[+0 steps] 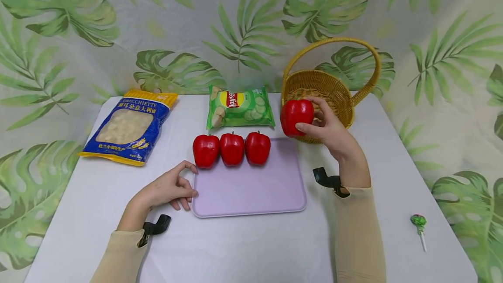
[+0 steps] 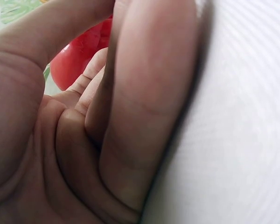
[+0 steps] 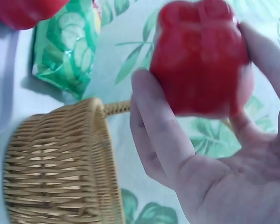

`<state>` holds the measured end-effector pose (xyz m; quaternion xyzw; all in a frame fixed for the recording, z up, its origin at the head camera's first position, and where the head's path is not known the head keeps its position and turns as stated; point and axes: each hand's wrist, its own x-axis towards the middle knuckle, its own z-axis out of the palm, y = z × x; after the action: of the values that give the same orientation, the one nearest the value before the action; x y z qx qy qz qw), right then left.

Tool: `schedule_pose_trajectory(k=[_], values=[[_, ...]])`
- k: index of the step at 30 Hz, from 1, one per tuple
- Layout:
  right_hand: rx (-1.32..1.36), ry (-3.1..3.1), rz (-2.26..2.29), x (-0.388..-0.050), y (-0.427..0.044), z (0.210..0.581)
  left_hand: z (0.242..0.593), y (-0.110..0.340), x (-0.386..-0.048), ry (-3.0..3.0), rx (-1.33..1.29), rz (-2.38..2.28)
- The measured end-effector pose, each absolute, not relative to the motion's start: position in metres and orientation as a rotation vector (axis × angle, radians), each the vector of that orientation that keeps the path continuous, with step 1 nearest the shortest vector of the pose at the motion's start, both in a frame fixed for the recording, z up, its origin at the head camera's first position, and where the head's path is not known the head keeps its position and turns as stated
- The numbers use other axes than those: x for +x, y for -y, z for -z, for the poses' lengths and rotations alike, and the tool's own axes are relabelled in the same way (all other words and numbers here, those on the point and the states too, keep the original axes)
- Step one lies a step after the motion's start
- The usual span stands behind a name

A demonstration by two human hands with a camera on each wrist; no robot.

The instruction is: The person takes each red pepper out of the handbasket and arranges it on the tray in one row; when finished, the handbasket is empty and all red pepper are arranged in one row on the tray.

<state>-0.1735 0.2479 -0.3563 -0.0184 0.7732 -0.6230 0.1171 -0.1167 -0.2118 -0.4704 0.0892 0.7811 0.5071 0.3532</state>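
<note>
My right hand (image 1: 328, 130) grips a red bell pepper (image 3: 198, 60) between thumb and fingers. It holds the pepper up in front of the wicker basket (image 1: 346, 95), over the left part of its rim. Three more red bell peppers (image 1: 232, 149) stand side by side along the far left part of a pale purple tray (image 1: 251, 191). At the tray's left edge is my left hand (image 1: 167, 187), its fingers loosely bent, thumb and index fingertips by the rim near the leftmost pepper. The left wrist view shows bent fingers (image 2: 149, 93) low against the white tabletop.
A green bag of chips (image 1: 241, 107) lies behind the tray. To the far left lies a blue and yellow pasta bag (image 1: 127, 128). A green-wrapped lollipop (image 1: 418, 222) is near the right table edge. The basket's tall handle (image 1: 334, 40) arches above it.
</note>
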Motion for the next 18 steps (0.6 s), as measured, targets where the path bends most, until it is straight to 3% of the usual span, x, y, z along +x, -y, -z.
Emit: schedule_pose_trajectory(k=[18], values=[[-0.254, -2.207, 1.417, -0.163, -0.254, 0.391, 0.47, 0.212, -0.116, -2.021, 0.246, -1.318]])
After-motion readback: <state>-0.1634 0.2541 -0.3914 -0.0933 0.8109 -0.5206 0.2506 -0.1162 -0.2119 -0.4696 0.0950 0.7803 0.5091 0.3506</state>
